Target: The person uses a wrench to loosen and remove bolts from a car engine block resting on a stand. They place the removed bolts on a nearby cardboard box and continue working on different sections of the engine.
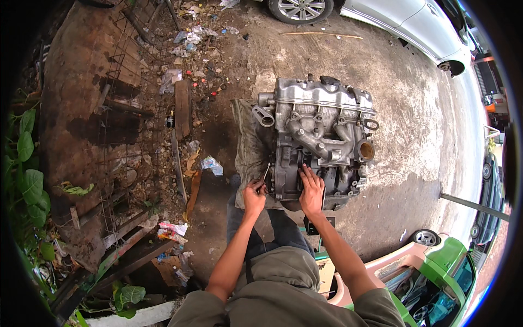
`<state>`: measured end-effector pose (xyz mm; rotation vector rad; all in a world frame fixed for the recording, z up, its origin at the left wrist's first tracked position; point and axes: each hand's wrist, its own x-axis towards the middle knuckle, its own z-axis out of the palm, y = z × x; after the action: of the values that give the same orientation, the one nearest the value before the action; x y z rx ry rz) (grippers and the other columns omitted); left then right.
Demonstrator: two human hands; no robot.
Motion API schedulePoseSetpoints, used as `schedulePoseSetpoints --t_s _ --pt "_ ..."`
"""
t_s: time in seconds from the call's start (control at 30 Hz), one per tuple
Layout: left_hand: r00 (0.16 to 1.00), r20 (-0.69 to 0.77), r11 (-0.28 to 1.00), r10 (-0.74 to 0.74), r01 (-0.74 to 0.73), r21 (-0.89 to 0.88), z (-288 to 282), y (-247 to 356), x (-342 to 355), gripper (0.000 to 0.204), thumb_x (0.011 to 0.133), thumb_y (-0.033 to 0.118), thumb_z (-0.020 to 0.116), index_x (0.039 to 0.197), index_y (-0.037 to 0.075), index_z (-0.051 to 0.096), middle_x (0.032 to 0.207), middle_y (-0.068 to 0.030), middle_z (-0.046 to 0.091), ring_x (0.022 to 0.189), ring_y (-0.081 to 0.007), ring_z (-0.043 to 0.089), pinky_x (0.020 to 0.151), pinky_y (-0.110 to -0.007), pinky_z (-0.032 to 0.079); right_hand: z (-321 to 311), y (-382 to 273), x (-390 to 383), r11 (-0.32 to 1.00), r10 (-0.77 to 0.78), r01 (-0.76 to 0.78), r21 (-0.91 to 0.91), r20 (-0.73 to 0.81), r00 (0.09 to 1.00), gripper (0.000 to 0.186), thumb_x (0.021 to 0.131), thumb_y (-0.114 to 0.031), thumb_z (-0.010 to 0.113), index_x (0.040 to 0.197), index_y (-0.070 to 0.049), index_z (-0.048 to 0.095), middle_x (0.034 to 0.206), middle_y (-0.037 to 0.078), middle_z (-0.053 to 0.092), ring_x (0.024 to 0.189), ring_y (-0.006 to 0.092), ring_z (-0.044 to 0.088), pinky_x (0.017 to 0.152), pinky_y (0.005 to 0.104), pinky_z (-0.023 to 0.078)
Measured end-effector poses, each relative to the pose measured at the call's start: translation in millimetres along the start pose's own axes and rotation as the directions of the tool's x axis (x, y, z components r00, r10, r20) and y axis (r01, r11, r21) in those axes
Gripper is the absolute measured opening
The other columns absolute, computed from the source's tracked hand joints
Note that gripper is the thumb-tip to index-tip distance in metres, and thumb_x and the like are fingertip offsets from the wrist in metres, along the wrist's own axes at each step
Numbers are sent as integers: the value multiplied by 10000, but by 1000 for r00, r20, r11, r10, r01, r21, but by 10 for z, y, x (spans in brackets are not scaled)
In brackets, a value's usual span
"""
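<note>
A metal car engine [321, 141] stands before me, with a silver ribbed cover on top and a curved pipe manifold [321, 139] on the side towards me. At its lower left corner, my left hand [254, 196] is closed around a thin silver tool [266, 172], whose shaft points up along the engine's left edge. Whether it is a wrench or a screwdriver cannot be made out. My right hand [311, 191] rests with fingers stretched out against the dark engine block, below the manifold.
A grey cloth [248, 147] lies under the engine's left side. Litter, wooden planks [183, 109] and rusty wire mesh cover the ground to the left. A silver car [403, 22] stands at the far right, a green and pink vehicle [425, 272] at the near right.
</note>
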<state>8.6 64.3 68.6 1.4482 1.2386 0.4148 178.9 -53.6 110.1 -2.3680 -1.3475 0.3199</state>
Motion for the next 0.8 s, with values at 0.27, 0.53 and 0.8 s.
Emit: schedulePoseSetpoints --t_s 0.27,0.53,0.8 --pt "929 153 835 337 -370 409 -136 395 74 178 840 -29 653 1005 -48 718 964 -249 673 869 -427 661 720 -435 524 -1 -8 4 1000 6 -6 -6 7 1000 557 828 77 542 1370 -44 571 1553 71 476 1404 265 460 1139 455 337" --pt "949 170 959 267 -279 50 -87 574 886 136 917 91 737 932 -34 686 743 -91 677 553 -130 567 516 -306 424 9 11 -11 1000 15 -15 3 12 1000 584 803 88 554 1371 -48 570 1557 60 471 1405 258 456 1141 461 332" --pt "754 309 777 -579 626 -72 326 -151 1570 288 938 256 747 769 115 561 603 34 459 496 -95 406 447 -303 288 24 17 -2 1000 4 -4 15 1 1000 664 727 127 559 1369 -40 556 1539 82 485 1395 278 461 1138 469 319"
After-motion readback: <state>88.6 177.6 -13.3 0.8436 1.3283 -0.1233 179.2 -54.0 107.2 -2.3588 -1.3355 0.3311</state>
